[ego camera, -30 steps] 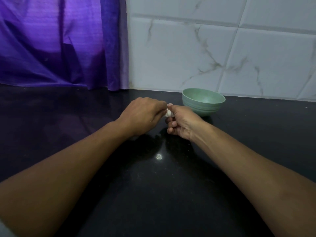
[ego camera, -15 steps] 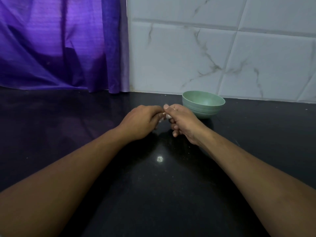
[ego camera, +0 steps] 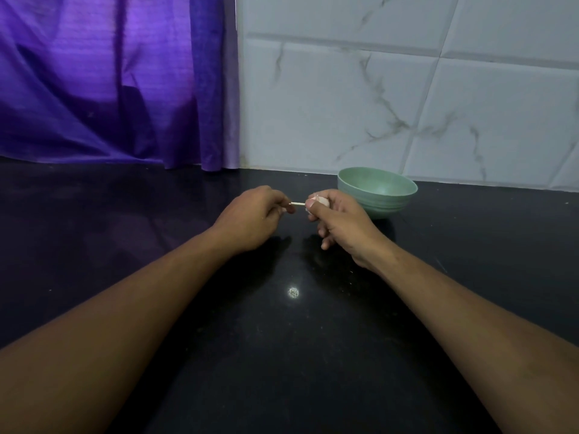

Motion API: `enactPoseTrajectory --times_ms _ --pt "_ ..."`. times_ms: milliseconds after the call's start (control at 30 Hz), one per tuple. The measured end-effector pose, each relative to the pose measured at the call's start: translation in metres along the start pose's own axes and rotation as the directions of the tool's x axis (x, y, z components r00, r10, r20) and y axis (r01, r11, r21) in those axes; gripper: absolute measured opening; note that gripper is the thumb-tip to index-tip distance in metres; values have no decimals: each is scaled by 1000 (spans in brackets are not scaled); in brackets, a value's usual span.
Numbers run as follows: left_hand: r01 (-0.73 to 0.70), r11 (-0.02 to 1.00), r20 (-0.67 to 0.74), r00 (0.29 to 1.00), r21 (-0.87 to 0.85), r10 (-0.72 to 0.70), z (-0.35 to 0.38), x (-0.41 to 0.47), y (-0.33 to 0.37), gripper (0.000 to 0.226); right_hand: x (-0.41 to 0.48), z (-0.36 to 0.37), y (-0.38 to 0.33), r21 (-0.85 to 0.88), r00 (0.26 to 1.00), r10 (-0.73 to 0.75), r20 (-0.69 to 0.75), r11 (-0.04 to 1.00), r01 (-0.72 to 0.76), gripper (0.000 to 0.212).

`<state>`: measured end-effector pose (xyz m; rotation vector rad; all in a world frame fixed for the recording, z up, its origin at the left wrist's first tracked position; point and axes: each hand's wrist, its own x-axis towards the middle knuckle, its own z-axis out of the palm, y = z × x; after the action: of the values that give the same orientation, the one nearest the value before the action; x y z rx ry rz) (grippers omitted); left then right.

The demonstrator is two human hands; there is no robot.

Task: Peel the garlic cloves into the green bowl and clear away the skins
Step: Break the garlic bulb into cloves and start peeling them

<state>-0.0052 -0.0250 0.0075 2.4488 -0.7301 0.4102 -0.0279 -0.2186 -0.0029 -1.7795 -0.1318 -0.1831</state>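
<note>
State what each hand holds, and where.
Right hand grips the garlic round its body; left hand pinches the end of a pale strip stretching from it.

Garlic clove [ego camera: 320, 200]: only its pale top shows; the fingers of the right hand [ego camera: 341, 223] cover the rest.
Thin strip [ego camera: 297, 203]: it reaches from the clove into the left hand [ego camera: 250, 217]; too small to tell skin from stem.
Green bowl [ego camera: 385, 189]: its near wall hides the inner bottom; the right hand covers its lower left side.
Forearms [ego camera: 125, 324]: cut off by the lower edge.
Curtain [ego camera: 94, 89]: cut off at the left and top edges.
</note>
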Motion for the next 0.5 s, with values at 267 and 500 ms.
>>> enactPoseTrajectory --times_ms 267,500 --pt "-94 995 -106 990 -17 91 3 0 4 41 0 1 4 -43 998 -57 -8 997 57 18" --pt "122 885 26 992 -449 -124 8 -2 14 48 -8 8 -4 -62 971 -223 90 971 229 23"
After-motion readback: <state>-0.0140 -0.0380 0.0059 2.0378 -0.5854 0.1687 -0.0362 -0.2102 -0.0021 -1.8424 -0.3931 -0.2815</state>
